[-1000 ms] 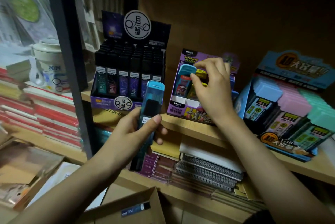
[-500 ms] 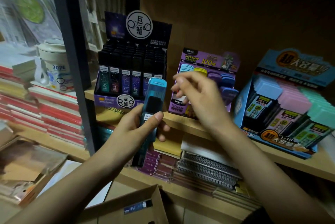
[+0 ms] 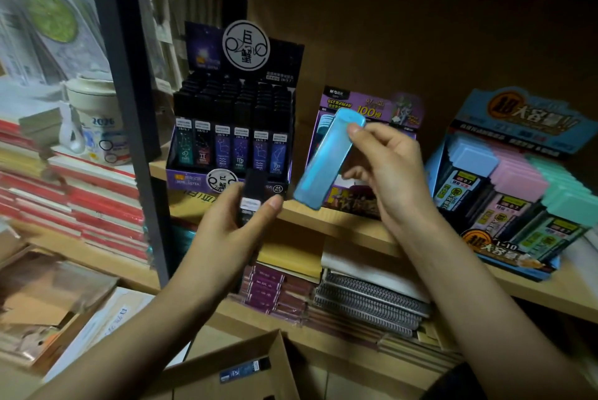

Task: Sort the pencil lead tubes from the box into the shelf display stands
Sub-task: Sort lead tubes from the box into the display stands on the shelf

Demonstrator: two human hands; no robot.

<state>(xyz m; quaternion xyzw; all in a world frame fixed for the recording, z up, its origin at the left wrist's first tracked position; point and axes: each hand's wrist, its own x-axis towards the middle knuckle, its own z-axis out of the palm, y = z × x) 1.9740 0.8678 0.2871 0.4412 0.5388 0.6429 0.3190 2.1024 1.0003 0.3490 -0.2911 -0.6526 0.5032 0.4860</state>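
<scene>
My right hand (image 3: 386, 170) grips a light blue lead tube (image 3: 326, 160), tilted, in front of the purple display stand (image 3: 333, 102). My left hand (image 3: 233, 228) is closed on a black lead tube (image 3: 254, 187), held upright before the black-and-purple constellation stand (image 3: 233, 137), which is filled with black tubes. A blue stand (image 3: 517, 179) on the right holds blue, pink and green tubes. All three stands sit on the wooden shelf (image 3: 339, 225). Another dark tube (image 3: 245, 369) lies in the cardboard box (image 3: 233, 364) below.
A black post (image 3: 129, 102) divides the shelving. Left of it are stacked red and white books (image 3: 81, 196) and a white mug (image 3: 94, 121). Notebooks and spiral pads (image 3: 365, 296) fill the lower shelf under the stands.
My right hand came back from the purple stand and took the light blue tube from my left hand. The left hand now keeps only the black tube.
</scene>
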